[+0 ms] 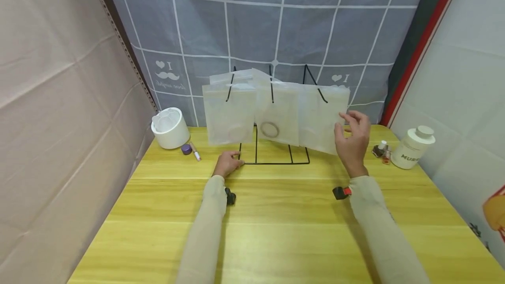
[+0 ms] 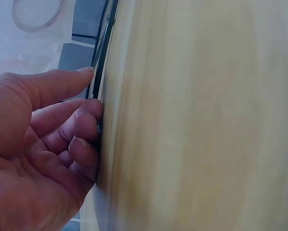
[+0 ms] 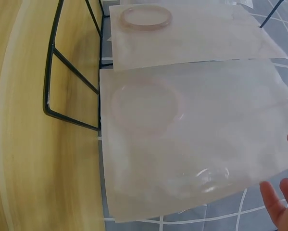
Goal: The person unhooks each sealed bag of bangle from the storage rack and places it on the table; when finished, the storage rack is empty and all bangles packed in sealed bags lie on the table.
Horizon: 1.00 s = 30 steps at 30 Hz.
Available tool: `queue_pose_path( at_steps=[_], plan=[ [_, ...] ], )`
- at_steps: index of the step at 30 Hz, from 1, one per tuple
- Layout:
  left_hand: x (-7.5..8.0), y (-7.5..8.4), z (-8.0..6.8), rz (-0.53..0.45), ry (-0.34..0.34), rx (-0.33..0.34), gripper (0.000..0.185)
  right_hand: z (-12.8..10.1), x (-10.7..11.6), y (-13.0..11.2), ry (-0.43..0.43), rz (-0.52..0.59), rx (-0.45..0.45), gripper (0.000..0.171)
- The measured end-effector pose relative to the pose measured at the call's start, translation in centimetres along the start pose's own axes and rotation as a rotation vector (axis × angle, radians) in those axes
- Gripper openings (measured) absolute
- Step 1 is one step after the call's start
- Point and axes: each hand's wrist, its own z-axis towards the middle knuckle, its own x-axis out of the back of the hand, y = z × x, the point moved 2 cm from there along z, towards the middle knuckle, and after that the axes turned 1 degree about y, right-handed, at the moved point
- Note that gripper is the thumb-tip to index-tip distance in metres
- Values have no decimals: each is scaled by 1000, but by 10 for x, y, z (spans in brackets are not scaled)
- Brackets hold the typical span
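Observation:
A black wire display rack (image 1: pixel 256 154) stands on the table, with frosted flat bags hanging from its prongs. My left hand (image 1: pixel 228 164) is at the front left of the rack's base, thumb and curled fingers pinching the wire (image 2: pixel 101 62). The right bag (image 1: pixel 320 117) holds a faint pale ring (image 3: pixel 146 106). Beside this bag's outer edge is my right hand (image 1: pixel 353 137), fingers bent and spread, gripping nothing; whether a fingertip touches the bag is unclear. In the middle bag (image 1: pixel 284 111) a darker ring (image 1: pixel 270 129) shows through. A left bag (image 1: pixel 229 115) overlaps another behind it.
At the back left stand a white round container (image 1: pixel 170 130), a purple cap (image 1: pixel 186 149) and a small tube (image 1: pixel 195 151). Small bottles (image 1: pixel 380 149) and a white jar (image 1: pixel 412 148) are at the back right. A grey gridded cloth (image 1: pixel 252 30) hangs behind the rack.

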Motion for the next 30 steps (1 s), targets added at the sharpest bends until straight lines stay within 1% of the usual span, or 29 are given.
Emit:
queue_pose_path(
  at_steps=[3,5,9,11,14,17,22,27,30],
  plan=[
    [1,0,-1,-6,-2,5,51,2,-1,-1,-14,-17,43,31],
    [2,0,-2,-7,-2,-4,50,4,-1,-2,-21,-19,46,34],
    [2,0,-4,-2,-1,-24,48,9,-1,0,-58,8,-12,39],
    [1,-1,-3,-9,-1,-24,48,11,-3,2,-100,26,-45,41],
    [1,-2,-2,-22,2,-15,49,15,-6,4,-160,39,-70,43],
    [0,-3,0,-19,4,-11,48,16,-8,4,-176,30,-79,44],
    [0,-2,1,-8,-1,-3,49,15,-9,2,-128,26,-76,40],
    [1,-1,0,-15,-13,6,49,17,-8,0,-14,71,-33,25],
    [1,-1,-1,-16,-17,5,49,19,-6,0,40,95,-32,17]
  ],
)
